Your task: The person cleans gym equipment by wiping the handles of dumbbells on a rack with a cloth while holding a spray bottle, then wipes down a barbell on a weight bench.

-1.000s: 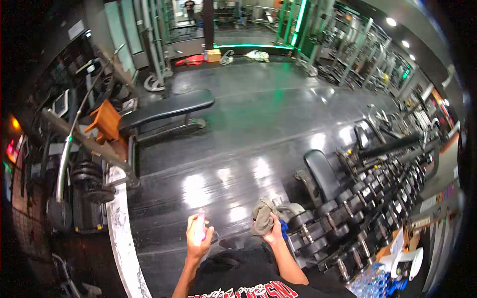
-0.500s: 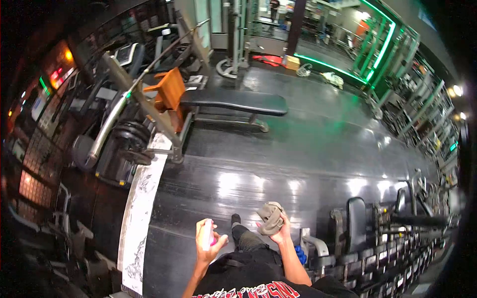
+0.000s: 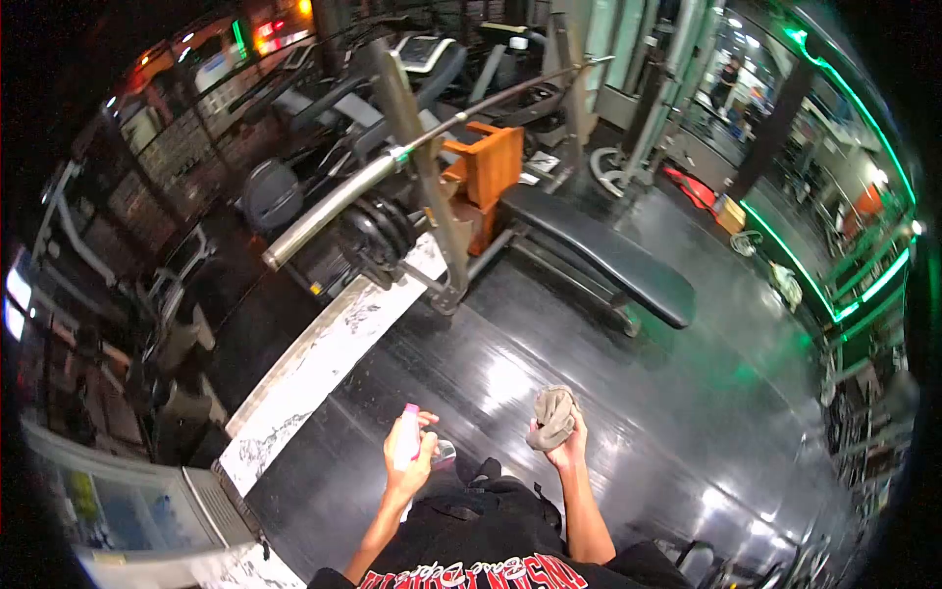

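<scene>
I see my left hand [image 3: 410, 469] wrapped around a small white spray bottle with a pink cap [image 3: 406, 438], light and rigid, best gripped mid-body. My right hand [image 3: 563, 447] bunches a soft grey-brown cloth [image 3: 552, 416], limp, above the glossy black floor [image 3: 510, 363]; a black padded bench [image 3: 601, 253] stands beyond.

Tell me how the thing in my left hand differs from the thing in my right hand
The spray bottle in the left hand is rigid, slim and upright, white with a pink top; the cloth in the right hand is soft, crumpled into a ball and dull grey-brown. The spray bottle keeps a straight shape, while the cloth bunches and folds over the fingers. Both are small, gripped in one hand each, and held up at about the same height in front of the body.
</scene>
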The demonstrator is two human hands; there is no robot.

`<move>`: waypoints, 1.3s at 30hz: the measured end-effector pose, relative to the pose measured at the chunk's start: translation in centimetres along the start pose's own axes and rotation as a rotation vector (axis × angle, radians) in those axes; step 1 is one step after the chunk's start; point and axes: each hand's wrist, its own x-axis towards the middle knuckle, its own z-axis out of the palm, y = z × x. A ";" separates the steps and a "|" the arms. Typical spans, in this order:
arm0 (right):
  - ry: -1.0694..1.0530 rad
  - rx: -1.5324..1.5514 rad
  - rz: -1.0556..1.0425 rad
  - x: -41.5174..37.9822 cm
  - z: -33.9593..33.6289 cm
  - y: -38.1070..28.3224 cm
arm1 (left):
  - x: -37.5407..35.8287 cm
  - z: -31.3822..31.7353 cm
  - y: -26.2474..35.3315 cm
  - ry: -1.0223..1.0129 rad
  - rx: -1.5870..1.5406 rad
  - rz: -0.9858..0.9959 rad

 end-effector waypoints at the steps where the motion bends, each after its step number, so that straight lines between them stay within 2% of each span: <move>1: -0.019 -0.011 0.051 1.5 1.1 -0.2 | 0.5 -0.3 -0.5 0.061 -0.069 -0.011; 5: -0.072 -0.189 0.165 6.5 6.0 0.3 | 2.0 -2.0 -1.9 0.190 -0.114 -0.034; 13: -0.235 -0.204 0.417 14.9 13.6 6.9 | 8.3 -7.1 -3.5 0.378 -0.149 -0.030; 17: -0.227 -0.213 0.487 18.2 17.3 11.1 | 12.8 -10.1 -2.9 0.464 -0.017 -0.088; 20: -0.219 -0.240 0.506 20.5 20.5 14.5 | 15.6 -13.1 -3.2 0.545 -0.024 -0.136; 25: -0.224 -0.411 0.453 23.0 26.6 19.5 | 18.8 -17.6 -3.1 0.517 0.016 -0.088; 27: -0.325 -0.720 0.129 24.5 28.7 21.9 | 19.5 -18.9 -2.7 0.514 0.070 -0.094; 28: -0.306 -0.734 0.046 24.6 30.4 23.0 | 19.7 -19.4 -2.4 0.524 0.062 -0.082; 29: -0.314 -0.732 0.049 25.2 31.5 24.0 | 20.0 -19.9 -2.3 0.534 0.053 -0.068; 31: -0.448 -1.146 -0.319 26.4 33.5 25.6 | 20.2 -20.7 -2.3 0.550 0.045 -0.058; 33: -0.726 -1.247 -0.797 27.5 36.2 28.2 | 20.1 -21.3 -2.6 0.566 0.065 -0.044; 34: -0.859 -1.550 -1.105 27.5 38.2 29.0 | 20.0 -21.4 -2.7 0.588 0.041 -0.035; 35: -1.051 -1.831 -1.189 27.3 40.2 29.6 | 20.1 -21.6 -2.7 0.598 0.043 -0.036; 37: -1.227 -2.059 -1.277 27.1 41.6 31.8 | 20.0 -21.7 -2.6 0.622 0.001 -0.061; 38: -1.235 -2.056 -1.274 27.5 42.0 32.0 | 20.0 -21.9 -2.6 0.628 0.002 -0.062; 39: -1.267 -2.069 -1.185 28.0 42.5 32.0 | 20.1 -22.0 -2.6 0.633 0.014 -0.053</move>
